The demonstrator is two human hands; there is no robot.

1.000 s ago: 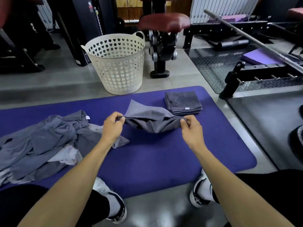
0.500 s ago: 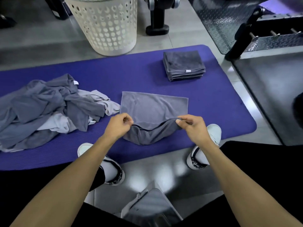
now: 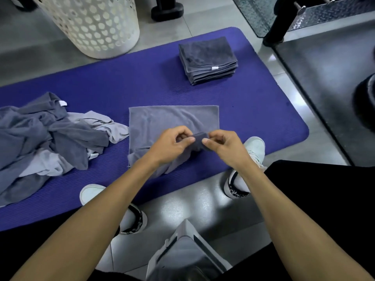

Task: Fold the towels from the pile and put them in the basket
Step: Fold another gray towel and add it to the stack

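Head view: both hands bunch the near edge of a towel on the mat.
Since a moment ago the left hand [image 3: 172, 142] and right hand [image 3: 221, 146] have come together, fingers pinching the towel [image 3: 174, 118]. Its far half lies flat, between pile [image 3: 46, 134] and stack [image 3: 207, 59]; the basket [image 3: 91, 27] waits.

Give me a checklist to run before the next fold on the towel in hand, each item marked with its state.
1. Both hands pinch the towel: left hand and right hand grip one bunched edge. Ok.
2. Far half lies flat on the mat. Ok.
3. Near edge even: crumpled under the left wrist. Not ok.
4. Folded stack clear of the working towel. Ok.
5. Pile clear of it: a pale towel appears to touch its left edge. Not ok.
6. Basket has room: inside hidden. Cannot tell.
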